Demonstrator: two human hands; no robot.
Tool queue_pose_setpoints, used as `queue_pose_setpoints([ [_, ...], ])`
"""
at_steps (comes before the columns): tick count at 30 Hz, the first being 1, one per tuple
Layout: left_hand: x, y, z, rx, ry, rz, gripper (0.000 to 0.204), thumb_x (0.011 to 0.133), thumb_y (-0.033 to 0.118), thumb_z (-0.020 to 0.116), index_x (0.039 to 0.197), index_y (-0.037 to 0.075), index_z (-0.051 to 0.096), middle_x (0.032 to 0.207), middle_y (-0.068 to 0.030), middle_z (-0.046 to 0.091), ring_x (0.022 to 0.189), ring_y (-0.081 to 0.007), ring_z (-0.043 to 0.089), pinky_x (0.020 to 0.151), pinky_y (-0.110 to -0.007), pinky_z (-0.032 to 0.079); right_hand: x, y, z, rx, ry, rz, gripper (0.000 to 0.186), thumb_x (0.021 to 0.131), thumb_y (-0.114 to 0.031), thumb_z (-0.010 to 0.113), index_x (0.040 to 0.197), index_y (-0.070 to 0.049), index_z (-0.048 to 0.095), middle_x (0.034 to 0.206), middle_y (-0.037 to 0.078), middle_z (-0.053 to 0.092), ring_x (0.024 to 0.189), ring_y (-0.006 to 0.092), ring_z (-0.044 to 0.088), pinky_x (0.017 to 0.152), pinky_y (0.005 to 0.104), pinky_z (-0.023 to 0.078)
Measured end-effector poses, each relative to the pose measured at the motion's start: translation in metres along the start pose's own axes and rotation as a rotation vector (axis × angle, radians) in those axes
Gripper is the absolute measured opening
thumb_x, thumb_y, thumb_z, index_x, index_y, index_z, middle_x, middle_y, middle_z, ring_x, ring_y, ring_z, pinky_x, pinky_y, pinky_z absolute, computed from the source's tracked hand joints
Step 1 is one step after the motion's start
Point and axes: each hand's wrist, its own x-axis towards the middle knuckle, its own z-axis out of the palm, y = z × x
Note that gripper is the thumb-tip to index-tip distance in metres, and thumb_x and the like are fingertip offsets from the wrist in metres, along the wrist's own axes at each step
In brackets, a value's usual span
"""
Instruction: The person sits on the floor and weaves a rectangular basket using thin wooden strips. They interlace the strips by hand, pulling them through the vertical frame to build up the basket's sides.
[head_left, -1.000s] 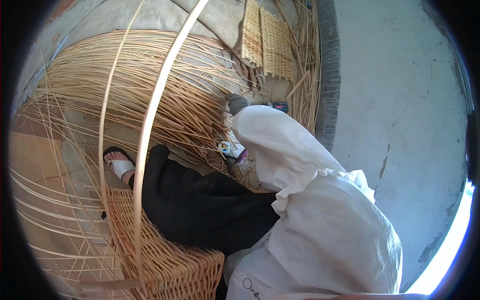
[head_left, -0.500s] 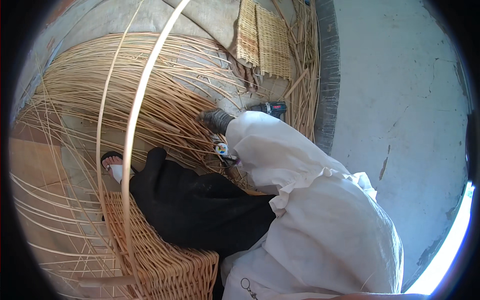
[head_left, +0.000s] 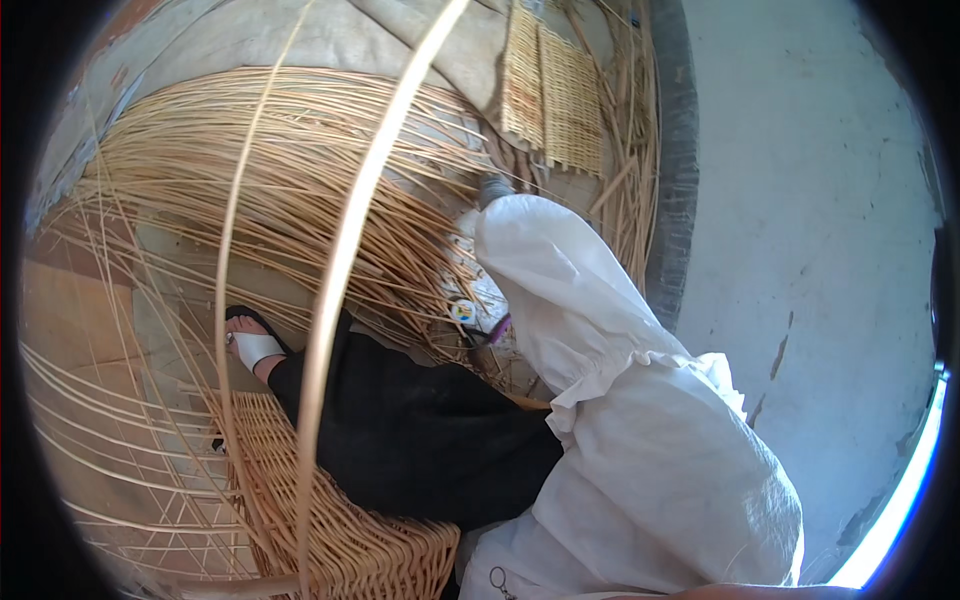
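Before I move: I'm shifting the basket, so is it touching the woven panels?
Apart: the head view shows the basket at lower left, the woven panels near the top, rods between.

Your one view comes from the left of two wide fisheye cameras worn side by side on the head, and it looks steeply down. It sits upright and unmirrored, so your left is its left. The lens gives you a round field with black corners, bending straight edges toward the rim (see how the dark strip (head_left: 675, 190) along the wall (head_left: 800, 200) bows). Close in, a pale curved rod (head_left: 365, 200) crosses in front of everything behind it, with the woven basket (head_left: 385, 555) below; the bundle of thin rods (head_left: 270, 165) lies farther off, toward the upper left.
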Motion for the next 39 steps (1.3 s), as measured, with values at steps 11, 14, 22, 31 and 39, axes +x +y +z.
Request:
queue_pose_setpoints([
  [11, 0.003, -0.002, 0.008, 0.01, 0.02, -0.044, 0.044, 0.089, 0.036, 0.046, 0.106, -0.004, 0.053, 0.094, -0.019, 0.057, 0.087, -0.0312, 0.055, 0.076, -0.037, 0.046, 0.031, 0.011, -0.01, -0.184, -0.075, 0.013, 0.017, 0.081, -0.017, 0.061, 0.095, -0.007, 0.061, 0.067, 0.002, 0.058, 0.059, 0.0133, 0.055, 0.052, 0.027, 0.047],
  [14, 0.002, 0.0, 0.009, 0.022, 0.043, -0.06, 0.044, 0.089, 0.036, 0.046, 0.105, -0.005, 0.053, 0.093, -0.0189, 0.057, 0.086, -0.0313, 0.055, 0.075, -0.037, 0.046, 0.036, -0.003, -0.011, -0.167, -0.104, -0.019, 0.017, 0.081, -0.016, 0.061, 0.096, -0.007, 0.061, 0.068, 0.002, 0.058, 0.06, 0.0134, 0.055, 0.053, 0.0272, 0.048],
  [22, -0.014, 0.002, -0.003, 0.018, 0.087, -0.056, 0.045, 0.09, 0.038, 0.045, 0.103, -0.005, 0.054, 0.091, -0.0187, 0.058, 0.084, -0.0318, 0.056, 0.074, -0.037, 0.046, 0.007, -0.075, 0.001, 0.227, -0.222, -0.082, 0.019, 0.081, -0.015, 0.061, 0.097, -0.007, 0.06, 0.069, 0.003, 0.058, 0.06, 0.0136, 0.056, 0.054, 0.0278, 0.048],
  [31, -0.058, 0.013, -0.048, -0.015, 0.2, -0.086, 0.047, 0.09, 0.039, 0.044, 0.102, -0.005, 0.055, 0.088, -0.0185, 0.058, 0.082, -0.0324, 0.056, 0.072, -0.037, 0.047, -0.126, -0.137, -0.041, 0.945, -0.774, 0.292, 0.02, 0.081, -0.013, 0.061, 0.099, -0.006, 0.059, 0.07, 0.003, 0.059, 0.061, 0.0139, 0.056, 0.054, 0.0284, 0.05],
  [39, -0.101, 0.088, -0.117, 0.162, 0.627, 0.337, 0.049, 0.09, 0.04, 0.042, 0.1, -0.005, 0.056, 0.086, -0.0183, 0.059, 0.08, -0.0329, 0.057, 0.07, -0.037, 0.047, -0.188, -0.198, -0.102, 1.424, -1.232, 0.203, 0.026, 0.082, -0.004, 0.058, 0.107, -0.001, 0.052, 0.084, 0.01, 0.06, 0.067, 0.0166, 0.058, 0.063, 0.0309, 0.053],
])
